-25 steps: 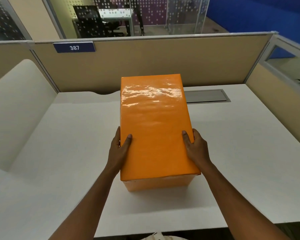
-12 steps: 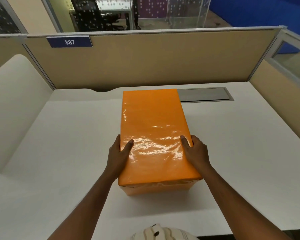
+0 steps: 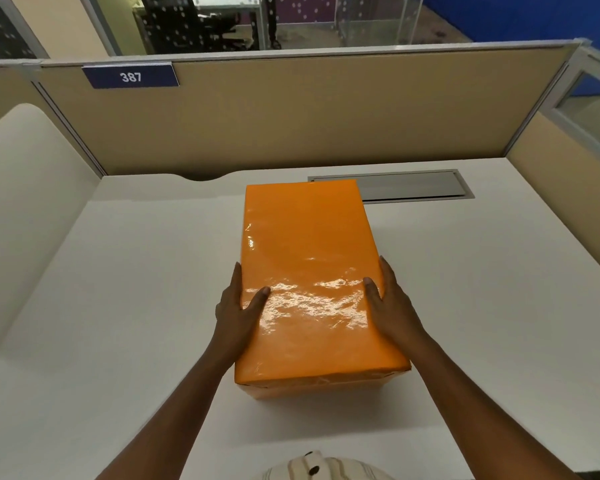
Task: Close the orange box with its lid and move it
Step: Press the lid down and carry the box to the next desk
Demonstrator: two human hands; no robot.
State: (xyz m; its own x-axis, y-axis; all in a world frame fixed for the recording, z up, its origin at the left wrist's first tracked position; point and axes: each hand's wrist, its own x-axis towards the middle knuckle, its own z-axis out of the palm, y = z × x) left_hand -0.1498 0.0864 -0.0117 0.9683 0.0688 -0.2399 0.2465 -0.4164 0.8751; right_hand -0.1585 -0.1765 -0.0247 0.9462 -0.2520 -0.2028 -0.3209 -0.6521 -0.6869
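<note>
Grip — both hands clasp orange box (image 3: 309, 271) sides | lid (image 3: 312, 306) on | box lower, nearer desk (image 3: 118, 306) than before

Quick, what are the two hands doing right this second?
Left hand: pressed on the left side of the orange box, thumb on its lid.
Right hand: pressed on the box's right side, thumb on the lid.
</note>
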